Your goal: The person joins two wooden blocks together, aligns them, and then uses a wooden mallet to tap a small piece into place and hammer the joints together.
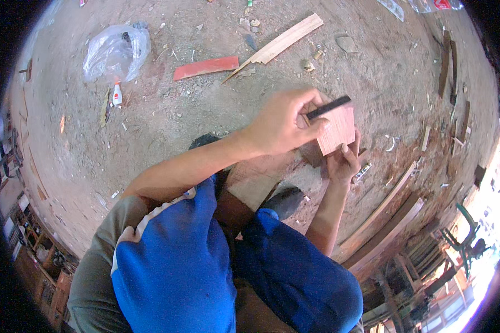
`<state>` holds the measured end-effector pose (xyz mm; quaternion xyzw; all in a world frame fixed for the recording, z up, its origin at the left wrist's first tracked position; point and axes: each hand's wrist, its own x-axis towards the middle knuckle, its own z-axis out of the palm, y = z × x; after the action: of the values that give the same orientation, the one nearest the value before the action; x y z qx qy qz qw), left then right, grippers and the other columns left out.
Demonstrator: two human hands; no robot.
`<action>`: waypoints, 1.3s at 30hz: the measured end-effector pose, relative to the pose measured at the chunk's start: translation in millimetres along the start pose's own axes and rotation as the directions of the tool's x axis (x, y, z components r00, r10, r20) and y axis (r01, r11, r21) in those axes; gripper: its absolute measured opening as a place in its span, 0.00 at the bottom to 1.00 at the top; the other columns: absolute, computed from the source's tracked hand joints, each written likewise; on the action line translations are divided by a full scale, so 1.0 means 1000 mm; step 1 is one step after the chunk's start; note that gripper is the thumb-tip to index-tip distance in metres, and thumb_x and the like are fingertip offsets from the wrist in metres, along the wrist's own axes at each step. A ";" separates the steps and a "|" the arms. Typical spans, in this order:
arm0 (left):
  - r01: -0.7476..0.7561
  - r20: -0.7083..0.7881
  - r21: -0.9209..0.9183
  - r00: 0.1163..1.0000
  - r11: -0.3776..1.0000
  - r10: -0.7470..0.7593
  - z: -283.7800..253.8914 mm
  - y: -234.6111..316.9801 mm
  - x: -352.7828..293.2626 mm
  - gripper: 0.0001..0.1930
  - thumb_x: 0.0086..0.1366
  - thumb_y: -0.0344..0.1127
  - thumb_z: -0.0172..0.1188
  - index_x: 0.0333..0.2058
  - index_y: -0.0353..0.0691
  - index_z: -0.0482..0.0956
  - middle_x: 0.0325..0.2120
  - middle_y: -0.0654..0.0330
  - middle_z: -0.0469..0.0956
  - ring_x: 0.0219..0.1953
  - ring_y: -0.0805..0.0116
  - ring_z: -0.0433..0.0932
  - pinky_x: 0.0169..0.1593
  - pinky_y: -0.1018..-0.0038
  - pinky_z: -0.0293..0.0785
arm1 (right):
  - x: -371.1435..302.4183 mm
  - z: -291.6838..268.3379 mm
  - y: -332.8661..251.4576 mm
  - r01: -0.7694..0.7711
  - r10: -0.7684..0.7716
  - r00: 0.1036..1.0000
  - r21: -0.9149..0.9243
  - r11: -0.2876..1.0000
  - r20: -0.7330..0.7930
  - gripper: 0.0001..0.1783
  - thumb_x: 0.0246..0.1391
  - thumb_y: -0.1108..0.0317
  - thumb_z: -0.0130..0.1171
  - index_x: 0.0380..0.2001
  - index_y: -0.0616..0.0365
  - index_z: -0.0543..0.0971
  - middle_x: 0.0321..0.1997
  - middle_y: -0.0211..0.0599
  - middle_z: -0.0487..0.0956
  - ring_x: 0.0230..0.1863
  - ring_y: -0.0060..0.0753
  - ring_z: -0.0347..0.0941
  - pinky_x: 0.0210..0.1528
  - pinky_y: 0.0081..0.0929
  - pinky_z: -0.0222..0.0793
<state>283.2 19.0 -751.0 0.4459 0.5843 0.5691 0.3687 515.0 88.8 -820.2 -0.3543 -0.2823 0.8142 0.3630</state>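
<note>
My left hand [289, 119] is closed around a dark flat bar [330, 106], which sticks out past the fingers to the right; I cannot make out its exact kind. The bar lies across the upper part of a small pinkish wood block [339, 130] with visible grain. From below, my right hand [344, 158] grips that block by its lower edge, thumb on the near face. Beneath the hands, a wooden board [255, 180] slants between my legs, partly hidden by my left forearm.
On the dirt floor ahead lie a red wood strip [205, 67], a pale splintered board [289, 39], a clear plastic bag [116, 53] and a white bottle [117, 94]. Long timbers [389, 227] lie at my right, near a green metal clamp-like frame [465, 238]. Shelves [39, 244] stand at left.
</note>
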 end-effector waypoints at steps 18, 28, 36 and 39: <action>0.084 0.168 0.044 0.982 0.995 -0.091 -0.018 0.040 0.015 0.16 0.77 0.32 0.43 0.53 0.32 0.77 0.30 0.63 0.77 0.32 0.78 0.72 0.40 0.79 0.69 | 0.022 0.054 -0.011 0.062 -0.083 0.996 -0.338 0.939 -0.046 0.25 0.61 0.68 0.60 0.60 0.62 0.70 0.57 0.44 0.75 0.58 0.37 0.72 0.50 0.34 0.81; 0.323 0.310 -0.208 0.917 0.923 -0.251 0.011 0.026 0.011 0.13 0.66 0.20 0.60 0.49 0.32 0.80 0.51 0.53 0.83 0.52 0.66 0.82 0.53 0.74 0.76 | 0.025 0.048 -0.005 0.148 -0.146 0.989 -0.422 0.894 0.037 0.28 0.62 0.65 0.62 0.62 0.59 0.69 0.49 0.39 0.76 0.40 0.29 0.78 0.36 0.33 0.86; -0.012 0.226 -0.010 0.974 1.000 0.014 0.014 0.010 0.016 0.10 0.56 0.21 0.72 0.38 0.33 0.87 0.39 0.54 0.85 0.46 0.68 0.82 0.48 0.74 0.78 | 0.023 0.044 -0.005 0.154 -0.159 0.987 -0.381 0.911 0.021 0.25 0.61 0.63 0.62 0.60 0.55 0.72 0.41 0.33 0.77 0.39 0.27 0.78 0.35 0.32 0.84; 0.024 0.211 0.030 0.977 0.999 -0.030 0.015 0.015 0.014 0.11 0.56 0.20 0.72 0.39 0.34 0.87 0.37 0.55 0.85 0.43 0.67 0.83 0.46 0.72 0.80 | 0.025 0.043 -0.003 0.172 -0.172 0.984 -0.426 0.888 0.037 0.24 0.63 0.63 0.61 0.61 0.54 0.72 0.42 0.32 0.77 0.40 0.25 0.78 0.36 0.29 0.83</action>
<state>294.4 36.5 -735.8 0.5006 0.5556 0.5055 0.4304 470.1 102.1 -801.8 -0.3996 -0.4836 0.6969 0.3475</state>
